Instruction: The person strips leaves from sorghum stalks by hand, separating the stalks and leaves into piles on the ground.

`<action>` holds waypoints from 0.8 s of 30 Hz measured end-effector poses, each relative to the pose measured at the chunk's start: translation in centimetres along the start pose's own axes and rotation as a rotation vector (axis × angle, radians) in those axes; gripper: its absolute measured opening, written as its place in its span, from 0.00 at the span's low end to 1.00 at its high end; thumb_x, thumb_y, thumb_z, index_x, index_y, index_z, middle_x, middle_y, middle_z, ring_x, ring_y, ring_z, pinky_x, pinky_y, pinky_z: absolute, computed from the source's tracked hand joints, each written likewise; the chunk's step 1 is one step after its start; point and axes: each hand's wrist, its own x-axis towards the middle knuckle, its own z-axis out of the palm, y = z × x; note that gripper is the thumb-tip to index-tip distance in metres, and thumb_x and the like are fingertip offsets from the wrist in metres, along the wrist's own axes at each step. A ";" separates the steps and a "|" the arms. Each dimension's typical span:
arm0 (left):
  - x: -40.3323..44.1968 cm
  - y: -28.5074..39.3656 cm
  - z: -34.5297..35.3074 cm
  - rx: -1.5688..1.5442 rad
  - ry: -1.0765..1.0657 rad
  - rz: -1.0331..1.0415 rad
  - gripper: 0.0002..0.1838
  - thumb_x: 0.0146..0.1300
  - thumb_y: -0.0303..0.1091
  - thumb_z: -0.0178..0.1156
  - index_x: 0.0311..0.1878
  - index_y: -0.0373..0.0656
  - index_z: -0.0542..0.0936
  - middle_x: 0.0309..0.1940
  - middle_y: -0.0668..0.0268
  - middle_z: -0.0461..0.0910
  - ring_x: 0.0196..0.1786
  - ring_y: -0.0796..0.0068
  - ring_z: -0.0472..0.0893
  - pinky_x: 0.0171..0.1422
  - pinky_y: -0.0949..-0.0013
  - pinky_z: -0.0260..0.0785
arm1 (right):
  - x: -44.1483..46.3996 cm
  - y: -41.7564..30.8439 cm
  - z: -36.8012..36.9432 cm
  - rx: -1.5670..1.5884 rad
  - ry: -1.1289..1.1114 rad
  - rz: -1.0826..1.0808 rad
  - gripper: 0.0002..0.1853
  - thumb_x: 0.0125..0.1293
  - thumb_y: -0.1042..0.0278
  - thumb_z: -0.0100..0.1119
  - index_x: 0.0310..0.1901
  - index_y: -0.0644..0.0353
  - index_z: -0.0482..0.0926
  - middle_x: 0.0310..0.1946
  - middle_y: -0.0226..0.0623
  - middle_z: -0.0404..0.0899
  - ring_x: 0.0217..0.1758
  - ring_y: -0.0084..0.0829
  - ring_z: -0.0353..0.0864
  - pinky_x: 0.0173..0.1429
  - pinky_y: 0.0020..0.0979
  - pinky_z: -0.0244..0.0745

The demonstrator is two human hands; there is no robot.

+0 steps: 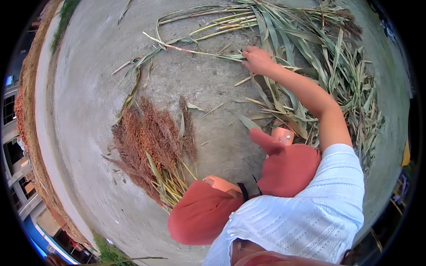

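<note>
The right hand reaches over the grey concrete ground to a long, pale, thin stalk, which lies beside a heap of green, strap-leaved stalks. Its fingers are bent at the stalk's leafy end; whether they pinch it cannot be told. The left hand is not discernible. A sound grip would probably need firm stem, not loose leaf. Overlapping leaves may snag. A bundle of reddish-brown, feathery seed heads lies apart, near the red-trousered knees.
</note>
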 end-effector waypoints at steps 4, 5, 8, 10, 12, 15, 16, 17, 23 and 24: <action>-4.9 -6.3 4.9 0.353 0.071 -0.245 0.26 0.73 0.57 0.41 0.22 0.50 0.63 0.16 0.75 0.58 0.17 0.84 0.58 0.18 0.77 0.49 | 0.9 1.2 3.6 -0.147 -0.206 0.030 0.11 0.55 0.62 0.62 0.37 0.59 0.80 0.37 0.37 0.78 0.49 0.41 0.76 0.49 0.41 0.74; -6.5 -7.1 5.7 0.461 0.111 -0.293 0.26 0.73 0.56 0.41 0.22 0.51 0.63 0.16 0.75 0.59 0.18 0.85 0.59 0.19 0.77 0.50 | 1.6 1.0 4.8 -0.177 -0.289 0.023 0.11 0.56 0.62 0.63 0.38 0.58 0.80 0.37 0.36 0.78 0.51 0.40 0.75 0.51 0.40 0.73; -11.6 -9.9 7.1 0.650 0.299 -0.409 0.28 0.70 0.60 0.45 0.18 0.53 0.60 0.13 0.79 0.54 0.15 0.87 0.54 0.18 0.78 0.41 | 1.6 0.9 6.4 -0.131 -0.068 0.028 0.09 0.54 0.67 0.55 0.34 0.58 0.80 0.35 0.39 0.80 0.45 0.41 0.79 0.44 0.43 0.74; -13.0 -10.7 7.7 0.645 0.368 -0.438 0.27 0.70 0.58 0.48 0.17 0.54 0.61 0.13 0.80 0.56 0.14 0.88 0.54 0.18 0.79 0.40 | 2.0 -0.6 3.9 0.191 -0.001 0.166 0.10 0.63 0.64 0.52 0.42 0.57 0.77 0.37 0.45 0.80 0.44 0.48 0.79 0.44 0.47 0.74; -10.6 -8.9 5.9 0.512 0.286 -0.400 0.25 0.71 0.54 0.49 0.20 0.54 0.60 0.15 0.79 0.55 0.16 0.88 0.53 0.19 0.79 0.41 | 2.9 -0.9 1.6 0.256 -0.036 0.180 0.13 0.65 0.60 0.53 0.47 0.57 0.77 0.38 0.49 0.81 0.42 0.52 0.80 0.44 0.48 0.73; -2.6 -1.3 5.2 0.501 0.422 -0.201 0.26 0.73 0.54 0.46 0.20 0.50 0.59 0.15 0.76 0.54 0.16 0.86 0.51 0.19 0.78 0.38 | 3.4 -0.7 0.3 0.376 -0.014 0.169 0.15 0.66 0.59 0.56 0.48 0.59 0.78 0.35 0.51 0.82 0.39 0.53 0.80 0.43 0.42 0.74; -0.4 0.7 4.9 0.601 0.449 -0.044 0.26 0.73 0.53 0.47 0.19 0.49 0.62 0.15 0.76 0.56 0.16 0.87 0.52 0.20 0.78 0.39 | 3.6 -1.4 -0.2 0.452 -0.048 0.223 0.15 0.66 0.59 0.57 0.49 0.59 0.79 0.35 0.51 0.82 0.38 0.52 0.81 0.43 0.39 0.74; 1.3 2.7 4.5 0.614 0.458 0.013 0.26 0.73 0.55 0.45 0.21 0.49 0.62 0.15 0.76 0.56 0.15 0.86 0.52 0.18 0.79 0.40 | 3.9 -2.5 -0.8 0.457 0.018 0.182 0.16 0.66 0.59 0.57 0.49 0.60 0.79 0.34 0.51 0.82 0.37 0.50 0.81 0.42 0.38 0.74; 8.5 8.0 2.4 0.438 0.244 0.080 0.27 0.73 0.59 0.39 0.24 0.49 0.63 0.13 0.73 0.57 0.13 0.83 0.53 0.13 0.80 0.43 | 4.7 -5.9 -4.1 0.520 0.080 -0.020 0.13 0.71 0.61 0.53 0.45 0.64 0.79 0.21 0.25 0.66 0.25 0.18 0.61 0.30 0.25 0.62; 9.0 7.1 2.4 0.432 0.235 0.050 0.27 0.73 0.59 0.39 0.24 0.48 0.63 0.13 0.73 0.57 0.13 0.83 0.53 0.13 0.80 0.43 | 4.6 -6.1 -4.6 0.560 -0.014 -0.041 0.13 0.72 0.62 0.53 0.44 0.64 0.79 0.21 0.24 0.66 0.25 0.17 0.61 0.30 0.24 0.61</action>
